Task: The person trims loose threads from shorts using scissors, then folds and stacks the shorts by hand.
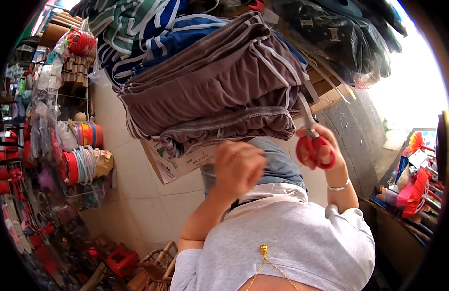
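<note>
My right hand [323, 145] grips a pair of scissors [315, 147] by its red handles, fingers through the loops, blades pointing away from me. Just in front lies a thick stack of folded brown cloth [205, 92] with white edging and overlocked seams. My left hand [239, 167] is curled closed near the stack's front edge, above my lap. Its fingers are slightly blurred, and whatever may be inside them is hidden. Under the brown cloth shows a printed cardboard box [178, 165].
Blue striped cloth [181, 39] and green cloth [130, 24] are heaped behind the stack. Dark bundles in clear plastic [338, 41] sit at the back right. Shelves at left hold hanging goods and a red-sided cable coil [79, 166]. A red plastic item [414, 191] stands at right.
</note>
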`<action>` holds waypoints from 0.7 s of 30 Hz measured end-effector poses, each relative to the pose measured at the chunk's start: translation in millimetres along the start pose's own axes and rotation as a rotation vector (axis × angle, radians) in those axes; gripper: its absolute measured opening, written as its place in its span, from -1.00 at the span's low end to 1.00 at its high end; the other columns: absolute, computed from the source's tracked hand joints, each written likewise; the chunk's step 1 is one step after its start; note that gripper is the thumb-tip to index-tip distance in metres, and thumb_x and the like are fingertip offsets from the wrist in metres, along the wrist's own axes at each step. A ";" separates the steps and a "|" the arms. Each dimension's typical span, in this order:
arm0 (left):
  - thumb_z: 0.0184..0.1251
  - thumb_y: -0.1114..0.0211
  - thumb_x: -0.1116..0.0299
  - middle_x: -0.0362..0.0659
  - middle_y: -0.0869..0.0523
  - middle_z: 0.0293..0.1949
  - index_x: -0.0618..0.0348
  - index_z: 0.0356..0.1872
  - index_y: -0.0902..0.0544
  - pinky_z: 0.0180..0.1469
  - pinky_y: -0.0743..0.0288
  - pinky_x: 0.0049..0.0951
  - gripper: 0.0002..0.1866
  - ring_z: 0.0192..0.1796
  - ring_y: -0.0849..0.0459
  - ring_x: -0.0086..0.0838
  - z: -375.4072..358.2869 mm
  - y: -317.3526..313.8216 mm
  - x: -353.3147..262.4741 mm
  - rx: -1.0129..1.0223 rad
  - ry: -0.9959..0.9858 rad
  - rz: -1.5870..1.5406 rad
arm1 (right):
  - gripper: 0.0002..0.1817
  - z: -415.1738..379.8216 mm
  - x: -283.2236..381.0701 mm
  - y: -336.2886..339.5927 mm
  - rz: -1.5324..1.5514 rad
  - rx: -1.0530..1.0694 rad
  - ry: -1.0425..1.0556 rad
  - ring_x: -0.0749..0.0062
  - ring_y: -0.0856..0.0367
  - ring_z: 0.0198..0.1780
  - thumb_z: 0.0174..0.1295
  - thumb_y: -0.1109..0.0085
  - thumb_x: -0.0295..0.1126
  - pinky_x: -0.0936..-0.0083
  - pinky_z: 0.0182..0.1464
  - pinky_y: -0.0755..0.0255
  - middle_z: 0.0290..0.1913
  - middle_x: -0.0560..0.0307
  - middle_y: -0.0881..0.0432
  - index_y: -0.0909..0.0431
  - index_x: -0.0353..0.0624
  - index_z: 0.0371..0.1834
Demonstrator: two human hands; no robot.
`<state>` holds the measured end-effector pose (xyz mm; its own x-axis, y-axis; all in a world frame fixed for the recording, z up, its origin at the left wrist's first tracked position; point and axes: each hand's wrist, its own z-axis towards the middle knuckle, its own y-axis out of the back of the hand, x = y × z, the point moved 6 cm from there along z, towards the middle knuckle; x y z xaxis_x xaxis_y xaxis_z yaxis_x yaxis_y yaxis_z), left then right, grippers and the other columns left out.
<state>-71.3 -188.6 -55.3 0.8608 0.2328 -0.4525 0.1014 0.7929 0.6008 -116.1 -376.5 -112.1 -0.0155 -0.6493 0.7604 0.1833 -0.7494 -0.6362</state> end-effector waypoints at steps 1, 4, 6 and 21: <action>0.17 -0.35 0.45 -0.21 -0.70 -0.26 0.08 -0.33 -0.55 -0.05 -0.42 -0.29 -0.88 -0.11 -0.64 -0.34 -1.0 -10.9 -9.2 0.060 -0.010 -0.082 | -0.20 -3.6 10.5 4.4 -0.056 -0.050 0.035 0.63 -0.43 -0.65 0.16 -0.34 0.07 0.75 -0.64 -0.23 -0.47 0.13 -0.54 -0.40 -0.46 0.20; 0.16 -0.36 0.43 -0.20 -0.69 -0.22 0.08 -0.23 -0.60 0.00 -0.43 -0.25 -0.84 -0.07 -0.63 -0.32 -13.7 -63.0 -20.5 0.377 0.010 -0.226 | -0.16 -12.5 24.1 17.0 -0.080 -0.081 0.073 0.62 -0.42 -0.67 0.11 -0.37 0.09 0.74 -0.64 -0.22 -0.49 0.10 -0.56 -0.39 -0.46 0.21; 0.15 -0.36 0.43 -0.20 -0.69 -0.20 0.08 -0.19 -0.63 0.02 -0.45 -0.25 -0.81 -0.06 -0.62 -0.31 -13.4 -75.8 -23.4 0.345 -0.010 -0.170 | -0.15 -15.5 27.2 17.3 -0.077 -0.091 0.077 0.61 -0.43 -0.67 0.09 -0.39 0.08 0.74 -0.63 -0.22 -0.48 0.09 -0.57 -0.39 -0.47 0.21; 0.06 -0.45 0.33 -0.16 -0.67 -0.25 0.08 -0.15 -0.72 -0.11 -0.52 -0.25 -0.71 -0.16 -0.61 -0.19 38.7 -10.4 64.5 0.210 0.334 0.350 | 0.07 -4.3 9.6 -2.4 -0.299 0.000 -0.143 0.58 -0.47 -0.37 -0.21 -0.38 0.43 0.69 -0.34 -0.29 -0.32 0.20 -0.49 -0.46 -0.32 0.17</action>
<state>2.5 -203.6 -65.2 0.6585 0.6575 -0.3662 -0.0363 0.5138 0.8572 -120.9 -381.5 -103.9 0.0699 -0.3760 0.9240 0.1912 -0.9040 -0.3823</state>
